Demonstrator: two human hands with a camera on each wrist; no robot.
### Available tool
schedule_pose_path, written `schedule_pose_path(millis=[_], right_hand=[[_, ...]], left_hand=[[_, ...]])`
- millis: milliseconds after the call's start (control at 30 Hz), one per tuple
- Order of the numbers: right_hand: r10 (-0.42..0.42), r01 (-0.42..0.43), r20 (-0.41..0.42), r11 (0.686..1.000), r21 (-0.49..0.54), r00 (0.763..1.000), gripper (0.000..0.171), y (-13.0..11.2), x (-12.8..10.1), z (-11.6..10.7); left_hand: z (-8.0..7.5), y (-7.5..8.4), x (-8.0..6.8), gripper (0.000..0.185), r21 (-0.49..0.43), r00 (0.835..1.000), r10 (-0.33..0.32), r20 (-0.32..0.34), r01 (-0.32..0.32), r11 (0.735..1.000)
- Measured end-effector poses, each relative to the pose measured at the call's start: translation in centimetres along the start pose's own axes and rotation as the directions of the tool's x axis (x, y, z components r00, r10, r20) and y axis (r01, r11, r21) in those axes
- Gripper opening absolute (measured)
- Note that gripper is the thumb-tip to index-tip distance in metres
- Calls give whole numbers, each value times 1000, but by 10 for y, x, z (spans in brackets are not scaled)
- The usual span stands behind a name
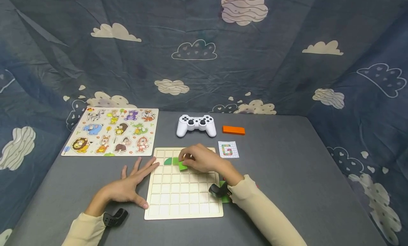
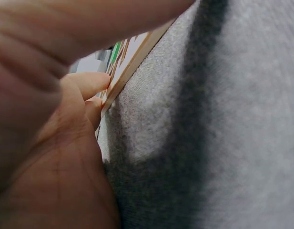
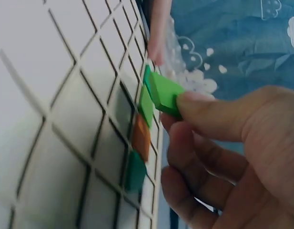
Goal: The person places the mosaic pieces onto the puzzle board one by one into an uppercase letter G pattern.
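A pale wooden grid board [image 1: 183,200] lies on the grey table in front of me. My right hand [image 1: 199,159] hovers over its upper rows and pinches a green square tile [image 1: 182,165] [image 3: 165,94] between thumb and fingers, tilted just above the board. Green tiles [image 1: 171,161] and an orange tile [image 3: 141,137] sit in cells of the top row. My left hand [image 1: 132,182] rests flat on the table, fingers spread, its fingertips touching the board's left edge [image 2: 132,67].
An animal peg puzzle [image 1: 113,131] lies at the back left. A white game controller [image 1: 196,124], an orange block [image 1: 233,130] and a small pattern card [image 1: 228,149] sit behind the board. More green pieces [image 1: 224,198] lie under my right wrist. Blue cloud fabric surrounds the table.
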State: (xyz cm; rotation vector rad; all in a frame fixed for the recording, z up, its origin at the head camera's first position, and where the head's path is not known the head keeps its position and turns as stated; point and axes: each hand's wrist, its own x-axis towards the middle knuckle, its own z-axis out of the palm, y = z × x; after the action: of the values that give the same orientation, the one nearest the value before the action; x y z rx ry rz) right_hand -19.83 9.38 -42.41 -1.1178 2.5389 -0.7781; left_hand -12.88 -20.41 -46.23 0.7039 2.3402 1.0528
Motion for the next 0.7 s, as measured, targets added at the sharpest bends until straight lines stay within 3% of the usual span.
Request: schedule_pose_path(millis=[333, 700], right_hand=[[71, -71, -70, 997, -3, 995, 8, -19, 21, 17], [117, -127, -90, 986, -105, 989, 8, -35, 30, 33]], left_hand=[[-1, 1, 0, 129, 2, 1000, 2, 6, -2, 1000], [0, 0, 0, 128, 1, 1000, 4, 9, -4, 1000]])
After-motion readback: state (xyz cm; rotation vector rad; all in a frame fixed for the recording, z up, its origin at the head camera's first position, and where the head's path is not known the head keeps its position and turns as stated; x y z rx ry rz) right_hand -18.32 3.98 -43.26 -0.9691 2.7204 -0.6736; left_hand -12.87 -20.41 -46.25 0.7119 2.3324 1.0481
